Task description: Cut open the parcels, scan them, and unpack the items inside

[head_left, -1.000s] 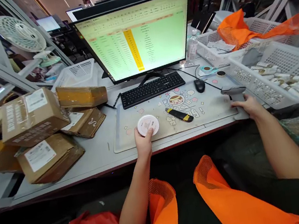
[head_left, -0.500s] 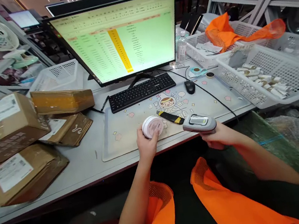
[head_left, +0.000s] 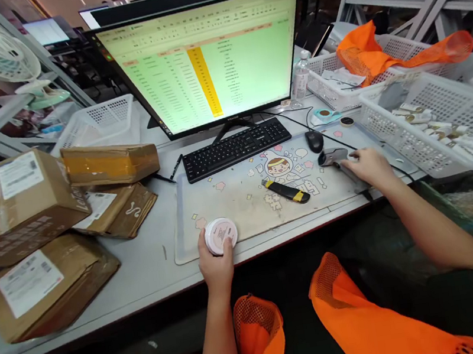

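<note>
A round white jar with a printed label (head_left: 221,236) is gripped in my left hand (head_left: 216,267), just above the front edge of the desk mat (head_left: 240,200). My right hand (head_left: 370,168) is closed on a grey barcode scanner (head_left: 345,164) at the right part of the mat. The scanner lies low on its side, its head towards the mouse (head_left: 314,141). Between the hands rests a yellow and black utility knife (head_left: 286,190). My right fingers partly cover the scanner's handle.
Cardboard boxes (head_left: 16,203) are piled on the left. A monitor (head_left: 210,67) stands behind the keyboard (head_left: 236,148). At right, a white basket (head_left: 430,152) contains several small white rolled pieces, beside another basket (head_left: 335,103) with orange cloth (head_left: 360,52). The scanner's cable crosses the mat.
My right hand has carried the scanner right and down onto the mat, turning it on its side. My left hand has moved left and lower with the jar. The view has shifted slightly.
</note>
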{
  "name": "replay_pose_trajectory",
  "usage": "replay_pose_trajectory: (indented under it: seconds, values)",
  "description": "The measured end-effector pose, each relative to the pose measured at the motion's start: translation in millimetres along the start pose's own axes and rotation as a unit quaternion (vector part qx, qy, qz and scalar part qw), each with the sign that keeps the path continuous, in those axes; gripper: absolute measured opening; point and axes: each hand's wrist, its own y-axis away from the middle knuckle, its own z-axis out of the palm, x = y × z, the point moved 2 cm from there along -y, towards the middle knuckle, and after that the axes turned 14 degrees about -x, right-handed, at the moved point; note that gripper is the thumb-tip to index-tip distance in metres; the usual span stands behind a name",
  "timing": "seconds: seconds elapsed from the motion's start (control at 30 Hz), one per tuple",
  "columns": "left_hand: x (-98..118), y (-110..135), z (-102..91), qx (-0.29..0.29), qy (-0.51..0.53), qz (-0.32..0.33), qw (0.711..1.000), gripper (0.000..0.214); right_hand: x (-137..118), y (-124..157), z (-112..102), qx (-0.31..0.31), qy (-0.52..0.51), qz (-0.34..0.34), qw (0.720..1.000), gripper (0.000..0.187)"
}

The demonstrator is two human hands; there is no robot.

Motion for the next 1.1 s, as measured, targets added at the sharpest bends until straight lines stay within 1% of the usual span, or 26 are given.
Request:
replay_pose_trajectory:
  seconds: [0.03, 0.07, 0.1, 0.17, 0.2, 0.23, 0.3, 0.33, 0.4, 0.43, 0.5, 0.57, 0.63, 0.7, 0.77, 0.8, 0.83, 0.87, 0.9, 0.93, 0.97, 1.0, 1.03, 1.07, 1.1]
  values:
    - [-0.3, 1.5, 3.1, 0.014, -0.019, 0.000, 1.000, 0.077, -13.1, 0.1, 1.6, 0.038, 0.033, -0.020, 0.999, 0.045]
    - [-0.3, 2.9, 6.1, 0.027, -0.041, -0.002, 0.999, 0.076, -30.8, -0.7, 5.6, 0.048, 0.049, -0.056, 0.996, 0.044]
    - [-0.2, 4.2, 8.8, 0.035, -0.062, -0.006, 0.997, 0.076, -52.4, -3.4, 12.4, 0.029, 0.053, -0.100, 0.993, 0.043]
    - [-0.1, 6.1, 12.7, 0.040, -0.092, -0.012, 0.995, 0.076, -101.6, -15.7, 32.2, -0.063, 0.043, -0.185, 0.980, 0.039]
    - [-0.2, 6.7, 13.6, 0.039, -0.101, -0.012, 0.994, 0.077, -126.0, -25.1, 43.7, -0.104, 0.040, -0.211, 0.971, 0.038]
    - [-0.7, 7.0, 14.0, 0.037, -0.105, -0.010, 0.994, 0.078, -148.3, -36.3, 54.9, -0.126, 0.042, -0.224, 0.965, 0.039]
    - [-2.4, 7.6, 13.6, 0.038, -0.110, -0.006, 0.993, 0.080, -183.3, -60.2, 74.8, -0.123, 0.052, -0.231, 0.964, 0.044]
    - [-3.5, 7.8, 13.2, 0.040, -0.113, -0.005, 0.993, 0.080, -195.5, -71.1, 82.9, -0.113, 0.056, -0.233, 0.964, 0.050]
    - [-5.5, 8.4, 13.1, 0.043, -0.120, -0.004, 0.992, 0.080, -210.3, -87.4, 94.9, -0.093, 0.058, -0.237, 0.965, 0.061]
    - [-6.1, 8.7, 13.5, 0.046, -0.123, -0.004, 0.991, 0.079, -214.2, -92.6, 98.9, -0.084, 0.058, -0.242, 0.965, 0.063]
    - [-6.4, 8.9, 14.7, 0.049, -0.129, 0.002, 0.991, 0.077, -218.9, -98.4, 103.9, -0.074, 0.062, -0.256, 0.962, 0.060]
    - [-6.2, 8.8, 15.9, 0.049, -0.128, 0.006, 0.990, 0.077, -223.2, -101.4, 105.4, -0.065, 0.066, -0.270, 0.958, 0.051]
    - [-6.6, 8.3, 15.5, 0.046, -0.121, 0.002, 0.992, 0.077, -228.8, -103.2, 103.0, -0.073, 0.057, -0.276, 0.957, 0.047]
    - [-8.0, 7.8, 12.7, 0.037, -0.098, -0.009, 0.994, 0.077, -233.7, -99.5, 96.1, -0.088, 0.039, -0.268, 0.959, 0.051]
    - [-8.2, 7.3, 8.9, 0.007, -0.039, -0.011, 0.999, 0.076, -233.9, -81.2, 85.3, -0.103, -0.016, -0.268, 0.958, 0.062]
    - [-6.5, 7.2, 7.6, -0.017, 0.006, -0.008, 1.000, 0.076, -231.2, -64.0, 79.7, -0.117, -0.062, -0.281, 0.951, 0.067]
    - [-2.8, 7.3, 7.2, -0.047, 0.055, -0.001, 0.997, 0.076, -226.3, -41.0, 75.4, -0.147, -0.115, -0.305, 0.934, 0.070]
    - [3.6, 7.6, 8.2, -0.081, 0.100, 0.011, 0.992, 0.077, -219.5, -12.8, 72.9, -0.197, -0.174, -0.334, 0.905, 0.073]
    - [12.7, 8.2, 10.9, -0.119, 0.137, 0.029, 0.983, 0.077, -210.9, 19.3, 72.6, -0.267, -0.226, -0.362, 0.864, 0.075]
    - [24.6, 9.2, 15.3, -0.161, 0.161, 0.051, 0.972, 0.077, -200.6, 53.0, 74.2, -0.344, -0.270, -0.375, 0.818, 0.078]
    - [38.5, 10.5, 21.5, -0.208, 0.173, 0.080, 0.959, 0.077, -188.8, 85.3, 76.7, -0.403, -0.317, -0.366, 0.777, 0.079]
    - [53.5, 12.3, 29.0, -0.260, 0.175, 0.113, 0.943, 0.077, -175.6, 113.5, 79.1, -0.427, -0.374, -0.334, 0.752, 0.075]
    - [68.3, 14.4, 37.4, -0.315, 0.172, 0.146, 0.922, 0.078, -160.8, 136.4, 81.2, -0.429, -0.432, -0.291, 0.738, 0.070]
    - [81.8, 16.5, 45.9, -0.368, 0.165, 0.177, 0.898, 0.080, -143.6, 153.5, 82.1, -0.406, -0.486, -0.240, 0.736, 0.064]
    - [92.8, 18.2, 53.6, -0.412, 0.156, 0.204, 0.874, 0.081, -123.0, 165.5, 80.9, -0.361, -0.533, -0.185, 0.742, 0.059]
